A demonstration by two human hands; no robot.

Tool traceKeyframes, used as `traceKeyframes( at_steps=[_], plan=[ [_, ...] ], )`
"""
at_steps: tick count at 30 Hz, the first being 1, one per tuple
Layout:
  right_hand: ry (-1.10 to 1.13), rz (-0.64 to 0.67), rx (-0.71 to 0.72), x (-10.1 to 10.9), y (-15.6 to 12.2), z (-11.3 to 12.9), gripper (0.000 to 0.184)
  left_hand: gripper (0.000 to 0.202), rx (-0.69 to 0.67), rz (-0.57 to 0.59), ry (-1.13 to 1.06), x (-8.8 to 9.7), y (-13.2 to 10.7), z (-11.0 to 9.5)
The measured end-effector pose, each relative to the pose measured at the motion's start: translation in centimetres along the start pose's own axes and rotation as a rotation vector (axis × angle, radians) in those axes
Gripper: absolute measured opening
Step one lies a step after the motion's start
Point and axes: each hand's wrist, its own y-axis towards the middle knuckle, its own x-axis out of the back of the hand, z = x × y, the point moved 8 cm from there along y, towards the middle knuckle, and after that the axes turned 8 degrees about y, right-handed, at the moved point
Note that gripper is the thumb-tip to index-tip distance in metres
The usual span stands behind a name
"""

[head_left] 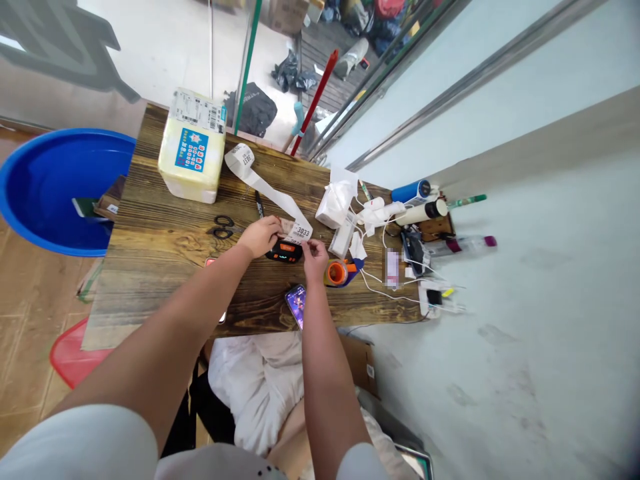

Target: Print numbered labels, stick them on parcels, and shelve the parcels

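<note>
A white strip of printed labels curls across the wooden table, its roll end standing near the box. At its near end, a label printed 3033 lies between my two hands. My left hand is closed, its fingertips on the left edge of the strip. My right hand pinches the strip's right corner. Just below the labels sits a small black and orange device, partly covered by the paper and fingers. Black scissors lie left of my left hand, and a black marker lies beyond it.
A taped foam box stands at the far left. An orange-cored tape roll and a lit phone are beside my right arm. Tissues, cables and bottles crowd the wall side. A blue tub stands left of the table.
</note>
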Motion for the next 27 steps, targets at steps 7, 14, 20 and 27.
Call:
traceKeyframes(
  at_steps=[7,14,20,27],
  plan=[
    [0.001,-0.031,-0.012,-0.5,-0.1,-0.2,0.035,0.044,-0.193,0.123,0.206,-0.9,-1.1,-0.6],
    [-0.008,-0.067,-0.025,-1.0,-0.2,0.1,0.032,0.036,-0.249,0.172,0.301,-1.3,-0.8,-1.4],
    [-0.001,-0.070,-0.034,-1.6,-0.6,-0.2,0.036,0.041,-0.205,0.192,0.307,-0.9,-1.3,-1.6],
    [-0.115,-0.039,0.042,-2.3,-2.9,-0.3,0.088,0.045,0.169,0.114,0.161,-1.0,2.6,-2.3]
  ],
)
